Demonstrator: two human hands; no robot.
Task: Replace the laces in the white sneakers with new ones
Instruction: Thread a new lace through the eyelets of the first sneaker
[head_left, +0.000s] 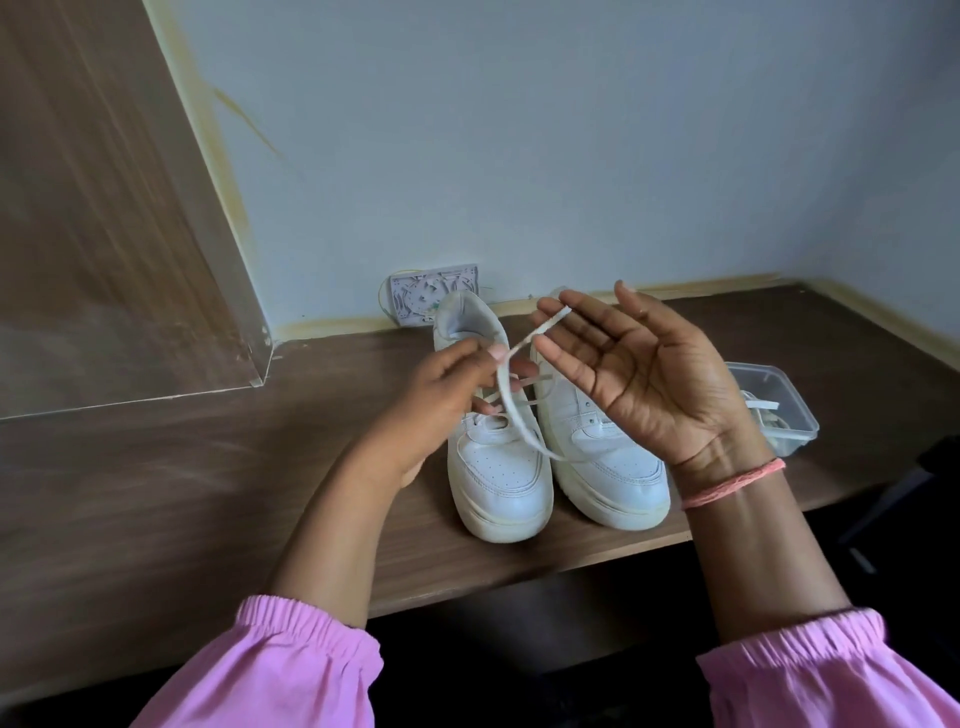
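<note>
Two white sneakers stand side by side on the wooden desk, toes toward me: the left sneaker (496, 467) and the right sneaker (608, 467). A white lace (511, 400) arcs above them. My left hand (452, 400) pinches the lace over the left sneaker's eyelets. My right hand (639, 369) is held palm up with straight fingers above the right sneaker, and the lace's far end lies across its fingertips. A few lace crossings remain on the left sneaker's tongue. The right sneaker's upper part is hidden behind my right hand.
A clear plastic container (779, 400) with white laces inside sits at the right of the desk (208, 467). A small white box (434, 293) leans against the wall behind the sneakers. A wooden panel (104, 234) rises at the left. The desk's front edge runs below the sneakers.
</note>
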